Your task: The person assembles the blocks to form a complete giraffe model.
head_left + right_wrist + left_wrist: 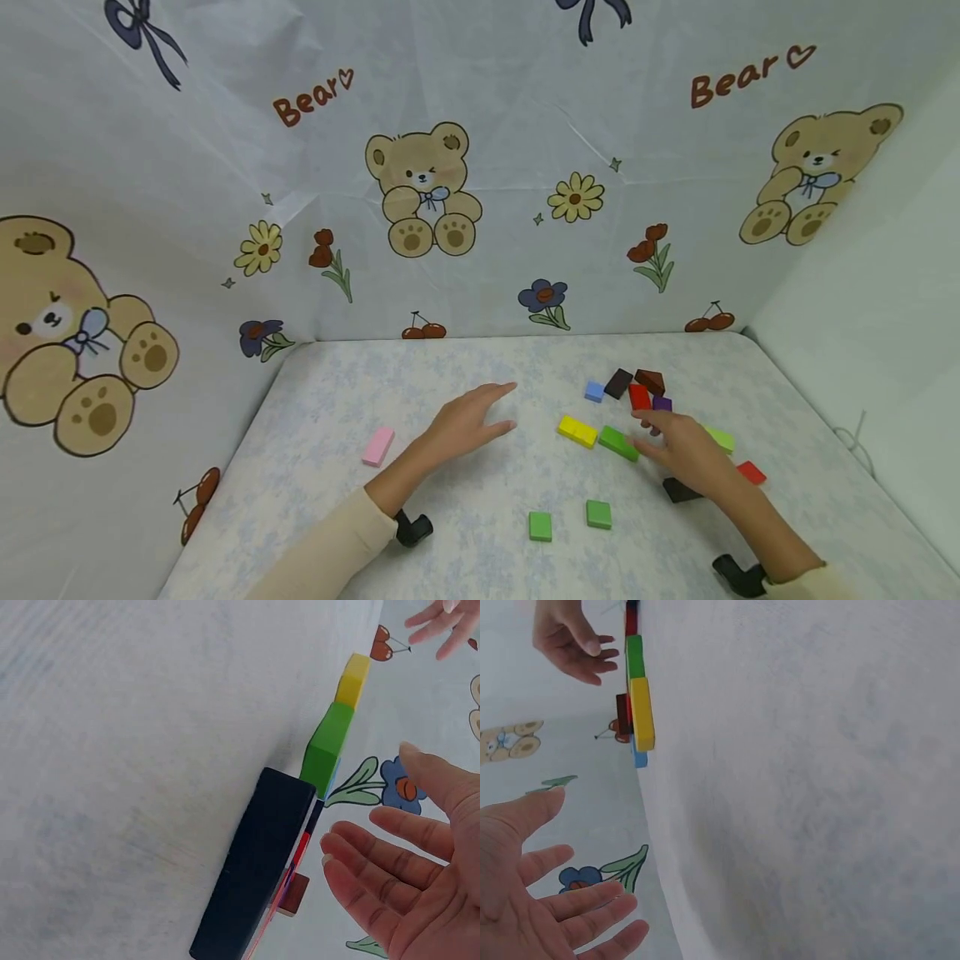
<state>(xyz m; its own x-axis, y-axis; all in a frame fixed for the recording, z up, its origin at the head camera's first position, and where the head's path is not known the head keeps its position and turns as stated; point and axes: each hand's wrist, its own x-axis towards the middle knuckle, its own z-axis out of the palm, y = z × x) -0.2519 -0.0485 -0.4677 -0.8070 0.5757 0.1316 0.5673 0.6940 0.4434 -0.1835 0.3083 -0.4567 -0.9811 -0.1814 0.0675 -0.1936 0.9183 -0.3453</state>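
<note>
The oblong green block and oblong pink block are plain; the white tabletop is mottled blue, the white sheet bear-patterned.

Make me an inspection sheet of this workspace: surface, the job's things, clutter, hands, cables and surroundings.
Surface: white tabletop with pale blue mottling.
Job's things: coloured blocks grouped around the right hand; the yellow block and long green block lie nearly end to end.
Clutter: pink block apart on the left; two square green blocks nearer the wearer.
Hands: left hand over the table, fingers extended, holding nothing; right hand above the blocks, holding nothing.
Cables: thin pale cord by the table's right edge; its purpose can't be told.
Surroundings: white backdrop printed with bears, flowers and cherries.
</note>
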